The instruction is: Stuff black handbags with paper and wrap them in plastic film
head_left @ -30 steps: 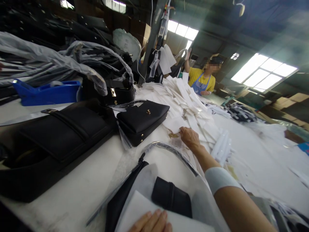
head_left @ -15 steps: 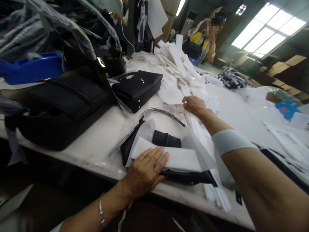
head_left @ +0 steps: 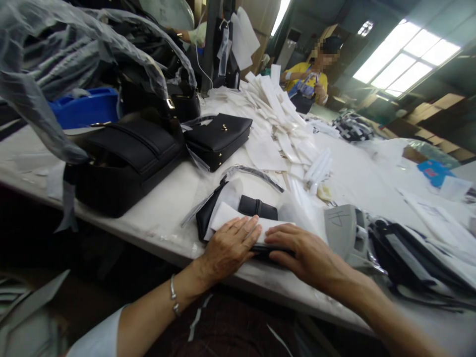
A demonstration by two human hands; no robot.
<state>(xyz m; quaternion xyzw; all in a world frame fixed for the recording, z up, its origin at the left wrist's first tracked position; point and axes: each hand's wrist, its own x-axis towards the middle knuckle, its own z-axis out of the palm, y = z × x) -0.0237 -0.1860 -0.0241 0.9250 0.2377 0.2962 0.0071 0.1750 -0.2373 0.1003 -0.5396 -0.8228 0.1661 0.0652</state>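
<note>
A black bag [head_left: 206,218] lies at the table's near edge, with a folded white sheet [head_left: 223,214] on it. My left hand [head_left: 232,245] rests flat on the sheet, its fingers stretched out. My right hand [head_left: 297,250] lies on the sheet's right part and the bag's near edge, fingers spread. Just beyond the sheet sits a small black strapped piece [head_left: 258,207]. Translucent wrapping [head_left: 303,210] stands up behind my right hand. The bag's plastic-wrapped strap [head_left: 256,173] curves across the table behind it.
Black bags [head_left: 130,153] [head_left: 219,139] stand at left, near a blue bin [head_left: 87,106]. White paper strips [head_left: 271,109] are heaped behind. A grey device [head_left: 344,230] and a dark bag [head_left: 412,263] lie at right. A person in yellow [head_left: 307,82] is across the table.
My right hand has come back from the paper pile to the white sheet beside my left hand. My left hand stays on the sheet. The camera view has shifted.
</note>
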